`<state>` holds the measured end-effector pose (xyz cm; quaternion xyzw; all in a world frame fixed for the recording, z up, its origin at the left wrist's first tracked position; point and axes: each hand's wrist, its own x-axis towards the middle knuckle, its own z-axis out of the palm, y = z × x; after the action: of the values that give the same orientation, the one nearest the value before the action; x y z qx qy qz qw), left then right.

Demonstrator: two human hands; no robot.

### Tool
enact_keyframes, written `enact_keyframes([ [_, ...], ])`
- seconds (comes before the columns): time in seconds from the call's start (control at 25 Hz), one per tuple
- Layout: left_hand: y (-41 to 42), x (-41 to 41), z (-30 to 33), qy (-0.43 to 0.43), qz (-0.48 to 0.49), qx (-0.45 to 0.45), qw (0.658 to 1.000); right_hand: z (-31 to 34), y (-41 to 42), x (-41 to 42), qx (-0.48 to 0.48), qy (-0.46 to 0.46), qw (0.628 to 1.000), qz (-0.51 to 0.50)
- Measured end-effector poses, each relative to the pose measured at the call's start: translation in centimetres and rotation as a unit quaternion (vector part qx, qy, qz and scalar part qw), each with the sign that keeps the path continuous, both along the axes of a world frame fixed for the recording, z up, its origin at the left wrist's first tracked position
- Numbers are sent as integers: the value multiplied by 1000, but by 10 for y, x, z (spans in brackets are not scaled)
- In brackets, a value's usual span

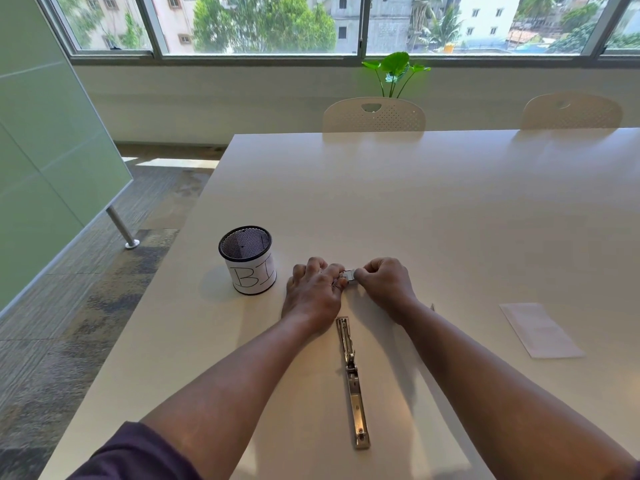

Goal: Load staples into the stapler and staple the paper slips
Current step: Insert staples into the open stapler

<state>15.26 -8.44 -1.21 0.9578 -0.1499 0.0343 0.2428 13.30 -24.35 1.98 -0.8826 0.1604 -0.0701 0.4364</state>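
Observation:
A metal stapler (352, 379) lies unfolded flat on the white table (415, 202), between my forearms. Beyond its far end, my left hand (313, 292) and my right hand (384, 282) meet over a small silver block, apparently a strip of staples (349, 275). Fingertips of both hands pinch it, the left from the left side, the right from the right. Most of the block is hidden by my fingers. White paper slips (540, 330) lie flat to the right, away from both hands.
A black mesh cup (246, 259) with a white label marked "BI" stands left of my left hand. The table's left edge runs diagonally nearby. Two white chairs (374, 116) stand at the far side.

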Motion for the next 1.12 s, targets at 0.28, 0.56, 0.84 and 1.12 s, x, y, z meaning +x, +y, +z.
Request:
enact_keyframes([
  [0.28, 0, -1, 2, 2, -1, -3, 1000, -2, 4, 0, -12, -12, 1000, -5],
  [0.56, 0, -1, 2, 3, 4, -6, 1000, -4, 5, -2, 28, -30, 999, -17],
  [0.84, 0, 0, 1, 2, 3, -7, 1000, -7, 0, -10, 65, -68, 995, 37],
  [1.12, 2, -1, 1, -3, -2, -6, 1000, -13, 5, -25, -90, -88, 977, 172],
])
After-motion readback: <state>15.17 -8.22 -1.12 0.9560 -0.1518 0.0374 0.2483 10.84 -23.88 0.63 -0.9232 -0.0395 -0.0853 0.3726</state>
